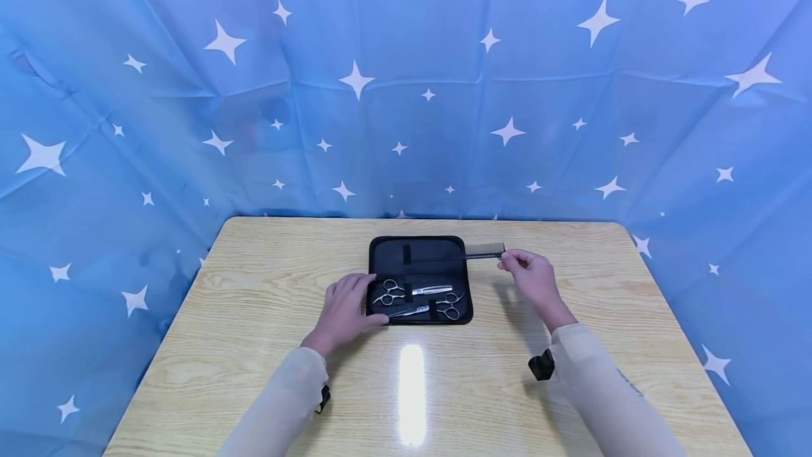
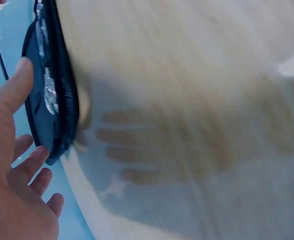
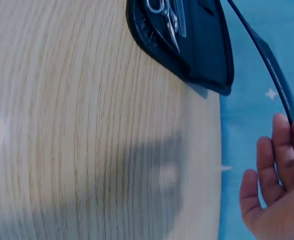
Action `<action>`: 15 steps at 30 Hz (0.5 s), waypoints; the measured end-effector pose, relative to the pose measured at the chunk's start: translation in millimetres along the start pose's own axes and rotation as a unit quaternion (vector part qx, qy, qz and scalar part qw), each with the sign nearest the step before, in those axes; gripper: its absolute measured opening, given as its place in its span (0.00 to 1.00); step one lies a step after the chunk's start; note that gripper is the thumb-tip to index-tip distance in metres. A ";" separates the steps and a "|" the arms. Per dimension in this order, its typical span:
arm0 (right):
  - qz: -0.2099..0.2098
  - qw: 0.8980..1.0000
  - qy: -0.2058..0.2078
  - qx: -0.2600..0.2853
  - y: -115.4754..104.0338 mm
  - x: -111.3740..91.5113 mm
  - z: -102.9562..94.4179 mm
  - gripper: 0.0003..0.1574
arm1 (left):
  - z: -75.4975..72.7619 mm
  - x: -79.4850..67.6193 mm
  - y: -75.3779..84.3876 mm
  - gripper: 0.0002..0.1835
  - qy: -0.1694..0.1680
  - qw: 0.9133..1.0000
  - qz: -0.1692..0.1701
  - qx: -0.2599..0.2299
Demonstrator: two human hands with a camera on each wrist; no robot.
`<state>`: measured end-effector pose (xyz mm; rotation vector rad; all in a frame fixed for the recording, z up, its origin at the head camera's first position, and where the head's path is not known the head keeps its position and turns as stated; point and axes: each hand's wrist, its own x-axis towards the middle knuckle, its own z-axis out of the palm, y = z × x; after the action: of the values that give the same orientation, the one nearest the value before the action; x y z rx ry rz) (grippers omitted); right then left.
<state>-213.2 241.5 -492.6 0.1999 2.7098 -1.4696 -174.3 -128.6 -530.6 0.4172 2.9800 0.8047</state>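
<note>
My right hand pinches a black tail comb by its toothed end, off the case's right edge. The comb's thin tail points left over the open black zip case. Inside the case lie thinning scissors, handles to the left, and below them a second pair of scissors, handles to the right. My left hand is at the case's left side, fingers spread and relaxed, thumb by the near left corner. In the left wrist view, the left fingers hold nothing.
The case rests on a light wood-grain table, toward its far side. A blue curtain with white stars hangs behind the table and along both sides. A bright light reflection lies on the tabletop in front of the case.
</note>
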 end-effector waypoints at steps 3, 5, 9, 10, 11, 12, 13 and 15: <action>0.016 1.000 0.000 0.008 3.2 1.0 -3.0 0.31 | 3.0 -2.3 -4.1 0.53 -0.011 1.000 0.003 0.008; 0.023 1.000 0.001 0.011 5.2 1.5 -4.0 0.32 | 5.7 -2.8 -5.6 0.54 -0.012 1.000 0.004 0.012; 0.029 0.999 0.007 0.018 9.2 2.6 -4.4 0.30 | 8.8 -3.4 -5.0 0.54 -0.013 1.000 0.003 0.028; 0.029 0.999 0.010 0.018 10.2 3.1 -4.2 0.29 | 9.8 -3.2 -5.2 0.54 -0.013 0.999 0.002 0.032; 0.030 0.999 0.013 0.017 11.0 3.7 -3.9 0.29 | 10.6 -3.0 -5.3 0.54 -0.014 0.999 0.001 0.036; 0.032 0.999 0.015 0.019 11.6 4.0 -3.6 0.29 | 11.4 -2.7 -5.5 0.54 -0.014 0.999 0.000 0.042; 0.034 0.999 0.018 0.018 12.3 4.6 -3.1 0.28 | 13.0 -2.2 -6.5 0.54 -0.013 0.999 0.000 0.046; 0.036 0.999 0.021 0.015 12.8 4.9 -2.5 0.28 | 15.3 -1.5 -7.5 0.54 -0.010 0.999 0.002 0.053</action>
<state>-216.3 250.9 -502.4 0.3286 2.6831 -1.5038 -173.2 -127.8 -547.6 0.4324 3.0127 0.6419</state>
